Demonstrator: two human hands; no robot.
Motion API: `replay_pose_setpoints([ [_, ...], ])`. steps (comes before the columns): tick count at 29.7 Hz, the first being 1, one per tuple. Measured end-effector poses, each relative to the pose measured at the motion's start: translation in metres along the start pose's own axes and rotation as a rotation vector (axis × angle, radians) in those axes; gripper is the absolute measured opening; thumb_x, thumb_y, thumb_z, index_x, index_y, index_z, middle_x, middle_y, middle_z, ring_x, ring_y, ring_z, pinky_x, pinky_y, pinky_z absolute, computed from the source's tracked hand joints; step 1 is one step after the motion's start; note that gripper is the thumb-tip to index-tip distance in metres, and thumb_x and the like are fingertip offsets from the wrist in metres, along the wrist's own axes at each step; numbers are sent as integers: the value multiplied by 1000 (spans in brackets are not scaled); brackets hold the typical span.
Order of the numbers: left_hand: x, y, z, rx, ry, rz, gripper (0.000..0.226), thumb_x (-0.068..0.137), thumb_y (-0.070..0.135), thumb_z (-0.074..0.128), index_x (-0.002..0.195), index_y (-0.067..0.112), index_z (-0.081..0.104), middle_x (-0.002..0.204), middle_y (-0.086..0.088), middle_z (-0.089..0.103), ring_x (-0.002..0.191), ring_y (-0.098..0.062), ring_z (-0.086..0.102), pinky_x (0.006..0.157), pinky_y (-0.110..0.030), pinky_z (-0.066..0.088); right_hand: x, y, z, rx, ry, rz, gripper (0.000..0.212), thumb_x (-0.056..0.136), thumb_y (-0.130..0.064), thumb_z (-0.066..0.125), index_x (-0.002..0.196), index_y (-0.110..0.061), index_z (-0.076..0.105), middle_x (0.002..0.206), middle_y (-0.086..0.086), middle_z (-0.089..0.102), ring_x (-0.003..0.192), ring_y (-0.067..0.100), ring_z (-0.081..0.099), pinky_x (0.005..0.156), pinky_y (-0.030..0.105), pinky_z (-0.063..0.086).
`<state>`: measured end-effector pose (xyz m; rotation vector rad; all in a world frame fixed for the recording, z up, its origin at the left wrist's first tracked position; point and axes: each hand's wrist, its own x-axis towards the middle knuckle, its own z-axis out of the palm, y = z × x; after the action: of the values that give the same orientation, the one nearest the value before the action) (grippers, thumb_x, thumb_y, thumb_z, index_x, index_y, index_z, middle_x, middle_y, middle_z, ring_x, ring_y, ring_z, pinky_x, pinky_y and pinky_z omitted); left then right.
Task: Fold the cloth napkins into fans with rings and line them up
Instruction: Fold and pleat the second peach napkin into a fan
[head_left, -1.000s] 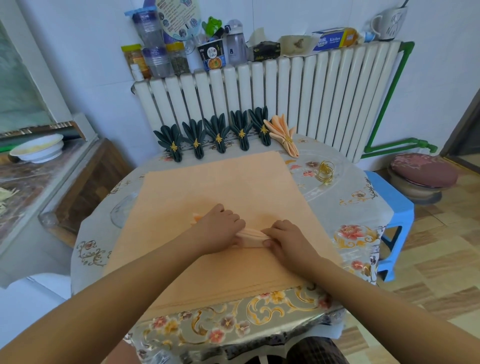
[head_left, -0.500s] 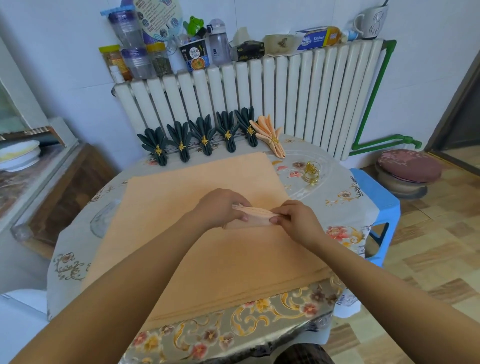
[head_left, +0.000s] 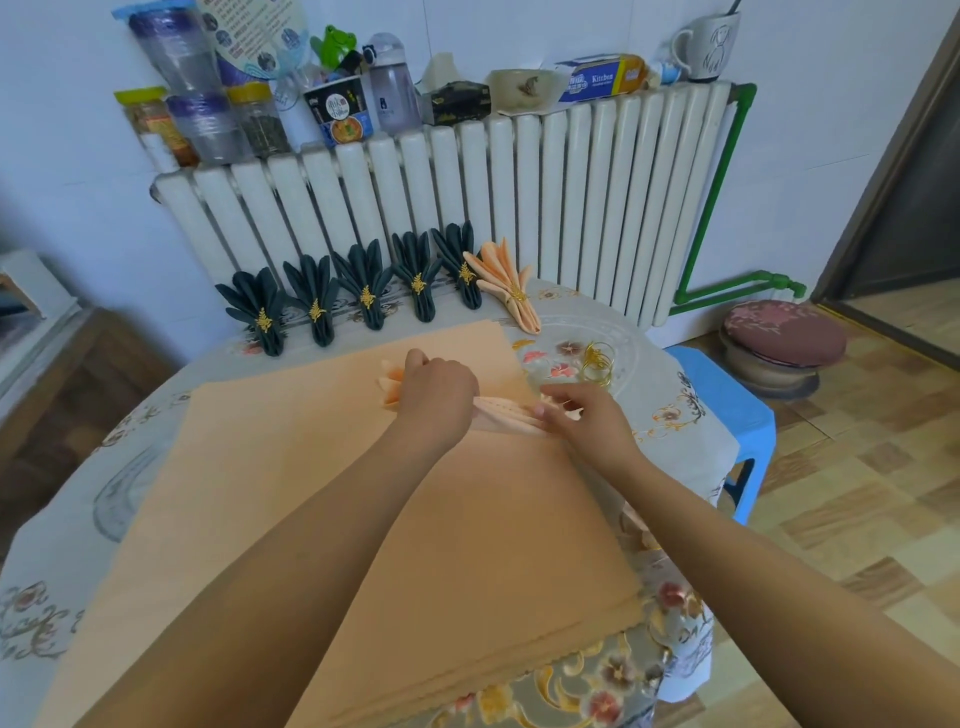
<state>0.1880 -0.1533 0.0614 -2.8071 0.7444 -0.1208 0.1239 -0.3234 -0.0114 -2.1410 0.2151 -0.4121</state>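
Bench (head_left: 670, 415) scene: pleated napkin (head_left: 506, 413) now farther back, left hand (head_left: 436, 395) and right hand (head_left: 582, 415) gripping its ends. Five dark fans (head_left: 363, 291) line the radiator (head_left: 519, 208); rings (head_left: 597, 361) lie beside.

White radiator (head_left: 519, 208), jars and bottles (head_left: 208, 114) on top, mug (head_left: 709, 47), blue stool (head_left: 727, 405), round cushion (head_left: 784, 338)

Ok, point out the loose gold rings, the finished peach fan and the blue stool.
gold rings (head_left: 598, 362), head view, on the wire loops.
finished peach fan (head_left: 506, 283), head view, on its pleats.
blue stool (head_left: 727, 397), head view, on the seat.
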Motion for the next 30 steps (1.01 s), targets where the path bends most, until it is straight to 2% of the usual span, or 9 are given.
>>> replay_pose_setpoints([
  [4,21,0,7,27,48,-6,26,92,10,48,87,26,69,74,4,54,78,-18,49,83,-32,24,30,24,-13,-139,257,67,28,88,-24,63,114,-13,65,107,10,58,98,22,55,85,30,43],
  [6,31,0,8,23,68,-17,27,91,9,47,85,25,68,70,4,49,75,-18,45,84,-32,24,44,33,-21,-206,326,135,37,87,-28,65,119,-12,59,114,12,54,108,27,51,90,35,41],
  [9,42,2,9,18,78,-36,29,89,7,45,84,26,67,71,4,51,73,-18,44,84,-33,25,57,41,-23,-306,311,266,59,81,-41,69,126,-9,47,124,11,47,114,27,47,91,37,40],
  [12,50,3,16,9,80,-41,29,88,6,45,82,25,67,76,4,54,73,-18,43,84,-33,24,66,44,-9,-434,298,292,73,77,-52,69,126,-6,42,124,12,46,115,29,44,90,37,40],
  [16,59,-2,26,-7,97,-38,25,92,14,47,85,25,68,78,4,55,75,-18,45,84,-33,23,78,49,5,-478,323,286,66,79,-47,69,121,-3,43,121,15,46,112,31,44,89,38,40],
  [21,61,-8,32,-11,103,-47,25,93,16,48,87,25,69,79,3,56,76,-19,45,82,-34,22,79,52,6,-429,317,278,49,85,-24,63,123,-1,44,124,17,44,114,32,42,91,37,38],
  [24,60,-10,37,-31,114,-58,25,93,15,49,85,25,70,77,4,55,75,-19,46,77,-34,17,74,53,5,-388,322,272,51,86,-24,62,129,-2,43,126,17,44,117,31,42,93,38,38],
  [30,51,-11,34,-56,97,-49,24,93,16,48,88,24,71,85,3,62,81,-19,51,88,-33,24,55,50,-2,-313,397,170,45,86,-26,64,127,-12,51,123,7,55,112,26,51,86,36,41],
])
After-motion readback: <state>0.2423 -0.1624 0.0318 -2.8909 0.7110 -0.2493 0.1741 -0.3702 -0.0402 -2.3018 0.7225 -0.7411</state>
